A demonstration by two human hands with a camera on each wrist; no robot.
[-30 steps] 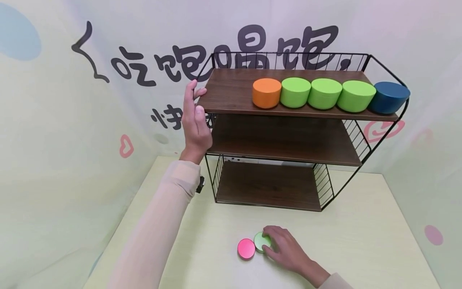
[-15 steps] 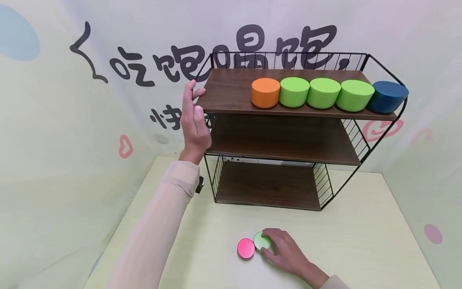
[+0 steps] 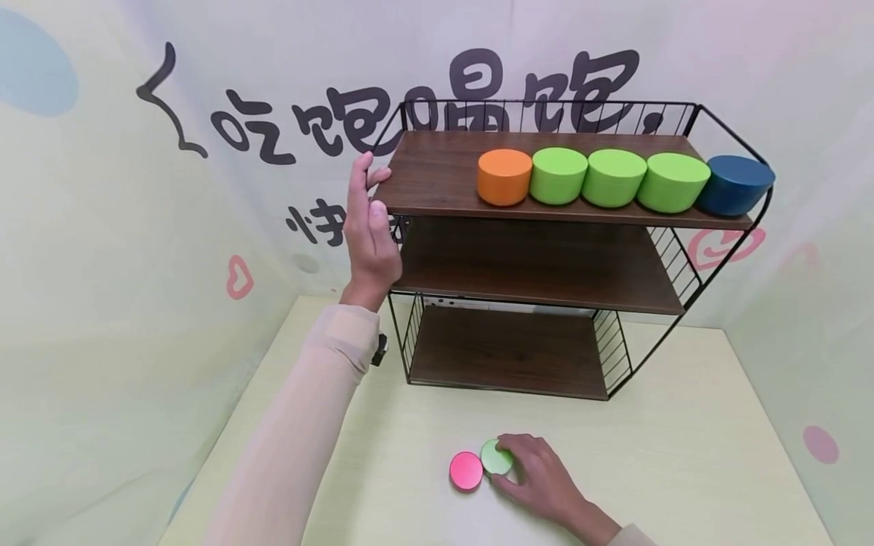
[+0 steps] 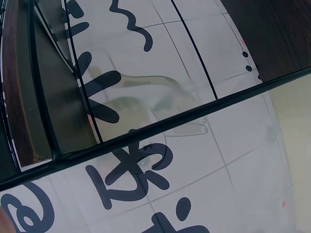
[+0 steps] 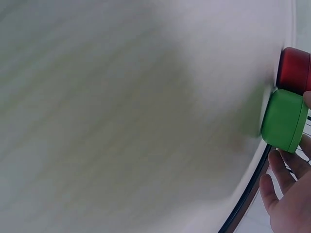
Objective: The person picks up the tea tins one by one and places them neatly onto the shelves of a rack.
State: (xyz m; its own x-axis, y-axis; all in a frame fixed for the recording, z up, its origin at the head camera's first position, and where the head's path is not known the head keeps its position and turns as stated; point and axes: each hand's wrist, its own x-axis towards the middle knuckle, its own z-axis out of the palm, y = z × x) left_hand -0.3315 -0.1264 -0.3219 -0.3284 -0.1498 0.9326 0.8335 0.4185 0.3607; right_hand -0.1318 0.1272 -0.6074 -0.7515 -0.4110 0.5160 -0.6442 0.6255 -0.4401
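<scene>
My right hand (image 3: 539, 474) is at a light green round lidded container (image 3: 495, 456) on the table, thumb and fingers around its side. The right wrist view shows that green container (image 5: 284, 119) with fingertips at its edge. Touching it on the left is a pinkish-red round container (image 3: 466, 472). My left hand (image 3: 371, 227) grips the upper left side of a shelf rack (image 3: 437, 163), thumb at the front and fingers round the black wire frame. Only a fingertip (image 4: 6, 223) of that hand shows in the left wrist view.
On the top shelf stand an orange container (image 3: 504, 177), three green containers (image 3: 614, 178) and a dark blue one (image 3: 734, 184) in a row. Two lower brown shelves (image 3: 508, 353) sit below. Printed cloth walls (image 3: 136, 250) surround the pale table (image 3: 683, 432).
The right hand has shifted very slightly toward me, its thumb a little lower beside the green container. The left hand, the rack and the containers keep their places.
</scene>
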